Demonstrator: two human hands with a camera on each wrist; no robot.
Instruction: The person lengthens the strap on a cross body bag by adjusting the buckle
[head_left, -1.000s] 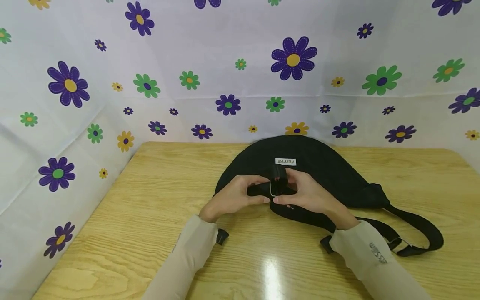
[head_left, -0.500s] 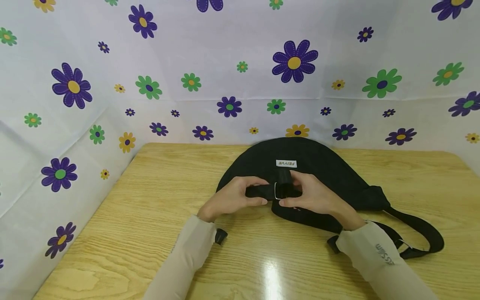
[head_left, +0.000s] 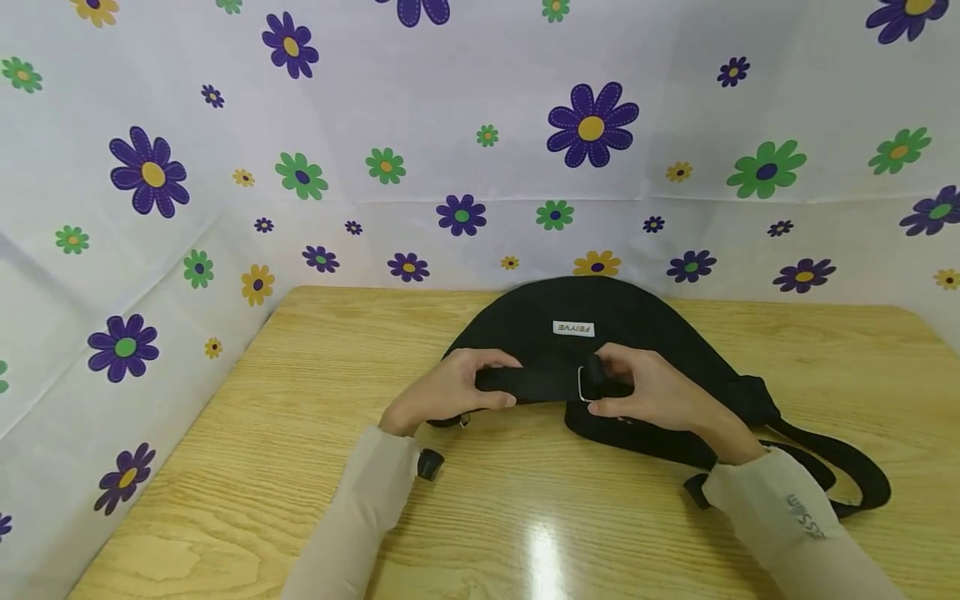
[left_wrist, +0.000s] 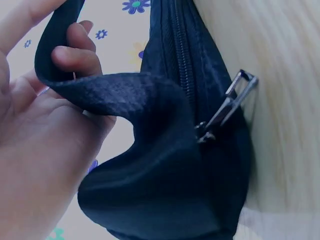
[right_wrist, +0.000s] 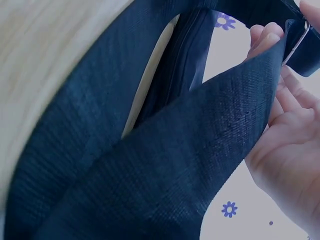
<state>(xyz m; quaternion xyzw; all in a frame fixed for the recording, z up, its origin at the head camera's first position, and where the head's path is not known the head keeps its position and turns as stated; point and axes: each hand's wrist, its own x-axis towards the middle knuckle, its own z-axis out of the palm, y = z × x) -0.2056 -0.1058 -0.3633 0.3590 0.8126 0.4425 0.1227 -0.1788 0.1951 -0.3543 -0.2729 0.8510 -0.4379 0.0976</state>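
Note:
A black waist bag [head_left: 517,321] with a white label [head_left: 573,329] lies at the back of the table. In front of it my left hand [head_left: 450,390] grips the black strap [head_left: 532,385], fingers behind and thumb in front. My right hand [head_left: 660,393] pinches the strap at a metal slider buckle [head_left: 581,384], where a small loop of webbing stands up. In the left wrist view the strap [left_wrist: 120,95] curves past the fingers, beside the bag's zipper pull [left_wrist: 230,102]. The right wrist view shows a wide band of strap [right_wrist: 190,145] hanging from the right hand [right_wrist: 290,135].
The wooden table [head_left: 247,467] reaches back to a flowered cloth [head_left: 420,125] behind and at the left. A dark piece [head_left: 430,464] shows beside the left sleeve, another [head_left: 696,490] by the right sleeve. A strap loop [head_left: 862,475] lies at the right.
My hands have moved apart, the right one to the right with the buckle and the left slightly left. More flat strap shows between them, and the upright webbing loop has become smaller.

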